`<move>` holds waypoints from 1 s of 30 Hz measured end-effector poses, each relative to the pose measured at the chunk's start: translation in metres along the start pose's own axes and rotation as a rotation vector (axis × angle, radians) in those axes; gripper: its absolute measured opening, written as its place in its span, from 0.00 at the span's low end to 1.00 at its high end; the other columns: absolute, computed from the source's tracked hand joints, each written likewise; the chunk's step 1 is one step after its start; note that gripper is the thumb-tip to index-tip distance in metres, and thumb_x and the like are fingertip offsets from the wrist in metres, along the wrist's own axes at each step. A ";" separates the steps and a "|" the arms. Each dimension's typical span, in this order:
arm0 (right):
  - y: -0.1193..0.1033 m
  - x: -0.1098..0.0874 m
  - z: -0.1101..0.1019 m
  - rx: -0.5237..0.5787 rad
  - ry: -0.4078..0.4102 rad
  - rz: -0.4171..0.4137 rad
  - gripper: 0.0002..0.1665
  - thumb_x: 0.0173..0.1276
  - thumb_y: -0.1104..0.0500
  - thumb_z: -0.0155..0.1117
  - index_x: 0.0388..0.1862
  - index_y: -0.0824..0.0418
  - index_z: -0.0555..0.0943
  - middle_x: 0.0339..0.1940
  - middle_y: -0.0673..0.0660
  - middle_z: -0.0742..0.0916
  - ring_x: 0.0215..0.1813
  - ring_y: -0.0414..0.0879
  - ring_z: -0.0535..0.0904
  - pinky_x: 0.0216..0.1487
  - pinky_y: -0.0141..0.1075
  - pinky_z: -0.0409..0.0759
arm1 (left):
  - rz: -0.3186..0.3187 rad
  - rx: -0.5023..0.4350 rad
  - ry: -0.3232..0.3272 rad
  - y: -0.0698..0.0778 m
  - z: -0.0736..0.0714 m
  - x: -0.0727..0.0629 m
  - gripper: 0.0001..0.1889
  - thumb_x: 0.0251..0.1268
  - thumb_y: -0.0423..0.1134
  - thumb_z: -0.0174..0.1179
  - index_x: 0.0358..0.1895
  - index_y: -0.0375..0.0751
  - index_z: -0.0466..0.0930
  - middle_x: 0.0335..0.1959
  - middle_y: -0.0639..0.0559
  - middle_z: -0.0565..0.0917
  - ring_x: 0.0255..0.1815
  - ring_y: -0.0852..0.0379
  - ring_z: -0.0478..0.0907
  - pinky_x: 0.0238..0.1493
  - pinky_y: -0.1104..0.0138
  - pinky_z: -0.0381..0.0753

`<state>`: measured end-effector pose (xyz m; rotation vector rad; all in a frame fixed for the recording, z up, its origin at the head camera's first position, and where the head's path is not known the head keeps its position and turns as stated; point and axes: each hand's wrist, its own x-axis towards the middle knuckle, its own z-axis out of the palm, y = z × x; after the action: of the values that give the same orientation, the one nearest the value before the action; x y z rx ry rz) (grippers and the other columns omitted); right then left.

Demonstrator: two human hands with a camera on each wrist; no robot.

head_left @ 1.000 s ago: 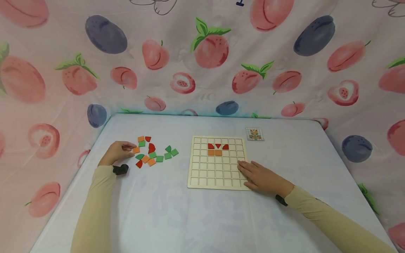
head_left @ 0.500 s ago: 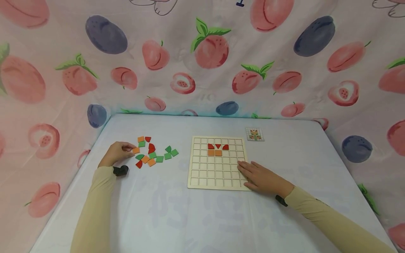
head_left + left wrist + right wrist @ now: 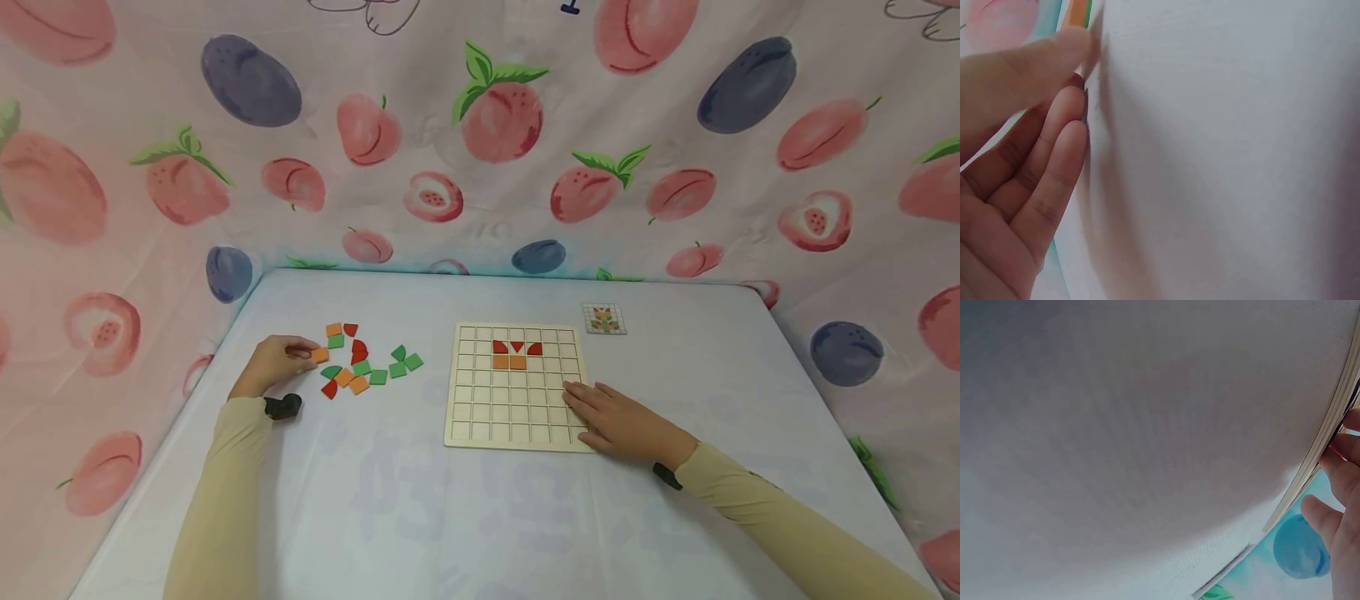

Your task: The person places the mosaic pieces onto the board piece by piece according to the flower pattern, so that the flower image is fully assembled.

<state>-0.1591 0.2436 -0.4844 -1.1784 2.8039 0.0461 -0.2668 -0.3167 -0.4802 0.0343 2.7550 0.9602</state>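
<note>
At the left of the head view, my left hand (image 3: 273, 363) pinches an orange square tile (image 3: 320, 355) at the edge of a loose group of tiles. In the left wrist view the thumb (image 3: 1035, 69) and the fingers (image 3: 1054, 169) come down at the tablecloth, with a bit of orange and green showing past the thumb. My right hand (image 3: 618, 421) rests with extended fingers on the right edge of a pale gridded board (image 3: 483, 417). Red pieces (image 3: 517, 346) lie in one row of its cells, with two orange squares (image 3: 509, 362) in the row below.
Several green tiles (image 3: 377, 377), red curved pieces (image 3: 359, 351) and orange squares (image 3: 359, 384) lie scattered between the left hand and the board. A small pattern card (image 3: 604, 319) lies behind the board to the right. Fruit-printed cloth (image 3: 480, 208) hangs behind the table.
The left hand has shifted very slightly left, and the orange tile at its fingertips has moved a little with it, away from the group. The right hand and board stay put.
</note>
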 end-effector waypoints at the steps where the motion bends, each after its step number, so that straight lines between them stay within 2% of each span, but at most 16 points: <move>1: 0.000 0.000 0.000 0.001 0.000 0.000 0.38 0.72 0.44 0.50 0.73 0.64 0.58 0.75 0.60 0.62 0.75 0.52 0.58 0.72 0.49 0.59 | -0.004 -0.001 0.001 0.000 0.000 0.000 0.18 0.58 0.38 0.65 0.52 0.35 0.80 0.42 0.41 0.82 0.43 0.51 0.76 0.45 0.66 0.75; 9: -0.001 -0.001 -0.001 0.002 0.012 -0.006 0.38 0.71 0.44 0.50 0.72 0.64 0.58 0.74 0.60 0.63 0.75 0.52 0.58 0.71 0.50 0.60 | -0.016 0.001 -0.005 -0.001 0.001 0.002 0.18 0.62 0.38 0.61 0.54 0.35 0.77 0.44 0.39 0.80 0.45 0.48 0.73 0.47 0.63 0.74; 15: -0.002 -0.001 -0.002 0.009 0.020 -0.006 0.38 0.71 0.45 0.52 0.72 0.65 0.60 0.74 0.61 0.64 0.74 0.53 0.59 0.71 0.50 0.60 | -0.006 -0.010 0.023 0.001 0.003 0.002 0.17 0.64 0.39 0.58 0.54 0.35 0.77 0.46 0.39 0.80 0.45 0.48 0.72 0.41 0.70 0.73; 18: -0.002 0.000 -0.003 0.015 0.028 -0.010 0.38 0.70 0.46 0.53 0.71 0.65 0.60 0.73 0.61 0.64 0.74 0.53 0.60 0.71 0.50 0.61 | -0.009 -0.026 0.042 0.004 0.004 0.002 0.17 0.64 0.40 0.58 0.54 0.37 0.77 0.47 0.39 0.79 0.47 0.47 0.73 0.42 0.70 0.74; 21: -0.002 0.000 -0.003 0.014 0.037 -0.018 0.38 0.70 0.46 0.53 0.71 0.66 0.61 0.73 0.62 0.65 0.73 0.54 0.60 0.70 0.51 0.61 | 0.014 -0.037 0.080 0.009 0.006 0.002 0.18 0.64 0.41 0.59 0.54 0.37 0.77 0.47 0.38 0.80 0.49 0.45 0.75 0.45 0.65 0.77; 25: -0.001 0.000 -0.002 0.000 0.042 -0.022 0.38 0.70 0.46 0.54 0.71 0.66 0.61 0.73 0.62 0.65 0.73 0.54 0.61 0.69 0.51 0.62 | 0.095 -0.057 0.158 0.019 0.009 0.004 0.17 0.62 0.39 0.60 0.52 0.34 0.78 0.46 0.36 0.81 0.48 0.43 0.77 0.50 0.55 0.78; 30: 0.001 0.000 0.000 -0.007 0.014 -0.010 0.38 0.72 0.44 0.50 0.72 0.64 0.59 0.74 0.60 0.63 0.74 0.52 0.59 0.70 0.50 0.61 | 0.153 -0.114 0.184 0.034 0.013 0.004 0.16 0.62 0.37 0.60 0.52 0.36 0.79 0.47 0.39 0.81 0.48 0.45 0.78 0.53 0.55 0.78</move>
<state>-0.1593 0.2442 -0.4845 -1.1990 2.8123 0.0468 -0.2699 -0.2819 -0.4702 0.1467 2.8919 1.2161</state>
